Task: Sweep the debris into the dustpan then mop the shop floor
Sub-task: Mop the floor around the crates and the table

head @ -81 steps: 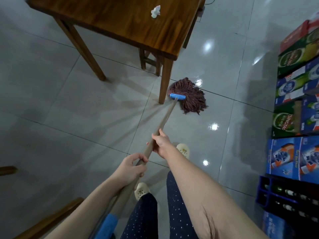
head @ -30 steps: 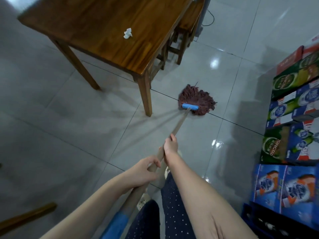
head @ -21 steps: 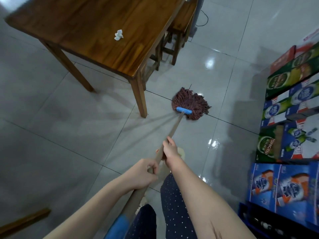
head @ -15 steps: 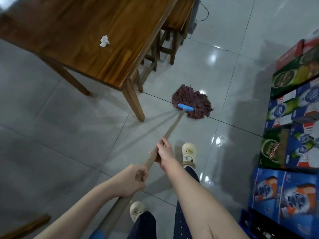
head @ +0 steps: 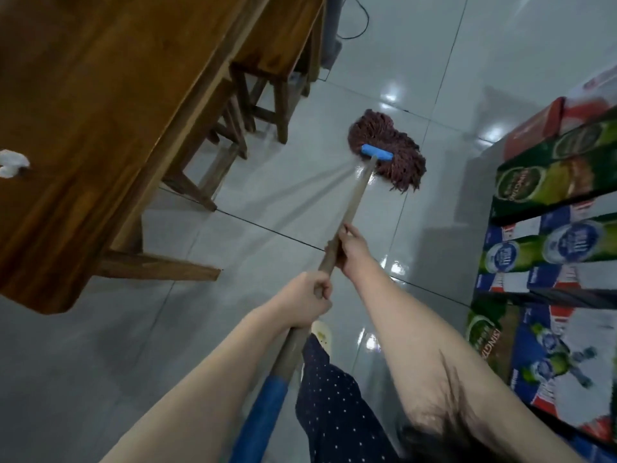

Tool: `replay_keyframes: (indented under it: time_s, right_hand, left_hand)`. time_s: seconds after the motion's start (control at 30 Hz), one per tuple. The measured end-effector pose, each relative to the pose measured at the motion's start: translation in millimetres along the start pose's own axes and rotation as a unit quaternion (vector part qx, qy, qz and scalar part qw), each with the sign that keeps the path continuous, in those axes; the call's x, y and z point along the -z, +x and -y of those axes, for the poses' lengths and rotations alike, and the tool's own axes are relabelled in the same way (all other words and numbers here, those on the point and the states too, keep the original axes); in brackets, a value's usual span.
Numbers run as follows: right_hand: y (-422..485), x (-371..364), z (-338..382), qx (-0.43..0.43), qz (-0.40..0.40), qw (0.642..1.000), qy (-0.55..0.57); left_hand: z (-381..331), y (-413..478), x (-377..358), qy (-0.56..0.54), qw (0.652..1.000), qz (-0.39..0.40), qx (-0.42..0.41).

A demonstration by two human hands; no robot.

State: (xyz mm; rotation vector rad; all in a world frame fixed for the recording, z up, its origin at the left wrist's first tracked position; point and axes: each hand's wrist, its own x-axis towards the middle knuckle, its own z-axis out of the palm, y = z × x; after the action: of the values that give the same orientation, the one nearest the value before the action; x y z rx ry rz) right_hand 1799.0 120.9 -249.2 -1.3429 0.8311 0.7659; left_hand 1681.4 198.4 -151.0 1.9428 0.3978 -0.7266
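A mop with a dark red string head (head: 387, 152) and a blue clamp lies flat on the glossy grey tile floor (head: 283, 202), right of the wooden table. Its long wooden handle (head: 355, 202) runs back toward me and ends in a blue grip. My right hand (head: 352, 250) grips the handle further up, toward the mop head. My left hand (head: 305, 300) grips it lower down, closer to my body. No debris or dustpan is in view.
A wooden table (head: 100, 111) fills the upper left, with a crumpled white tissue (head: 11, 163) on it and wooden stools (head: 267, 71) tucked beside it. Stacked beer cartons (head: 551, 228) line the right side. A black cable (head: 354, 31) lies at the far wall.
I have stepped forward along the table, which now sits closer on my left. The mop head has slid ahead over the tiles, away from the table leg. Both hands keep their hold.
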Motion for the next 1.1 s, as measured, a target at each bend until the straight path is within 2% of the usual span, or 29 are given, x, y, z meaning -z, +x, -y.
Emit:
replay_keyframes:
  time_s: [0.13, 0.27, 0.37, 0.53, 0.9, 1.1]
  right_hand:
    - [33.4, 12.7, 69.0, 0.025, -0.038, 0.999, 0.014]
    - [23.5, 10.1, 70.9, 0.035, -0.049, 0.998, -0.035]
    - [1.9, -0.4, 45.9, 0.045, -0.061, 0.996, -0.055]
    - [-52.4, -24.7, 3.0, 0.044, -0.063, 0.996, -0.036]
    - [-181.0, -40.1, -157.9, 0.053, -0.075, 0.994, -0.054]
    - [-226.4, -46.4, -199.7, 0.07, -0.067, 0.994, -0.043]
  left_hand:
    - [-55.7, 57.2, 10.5, -0.059, 0.998, 0.001, -0.011]
    - [-70.0, 44.6, 9.6, -0.122, 0.992, 0.023, 0.03]
    - [-58.4, 7.9, 9.5, -0.173, 0.982, 0.025, 0.068]
    - [-25.4, -59.2, 22.9, -0.18, 0.977, 0.039, 0.105]
    - [60.0, -236.2, 11.0, -0.101, 0.99, 0.052, 0.081]
    - [82.2, -284.8, 11.8, -0.097, 0.99, 0.063, 0.082]
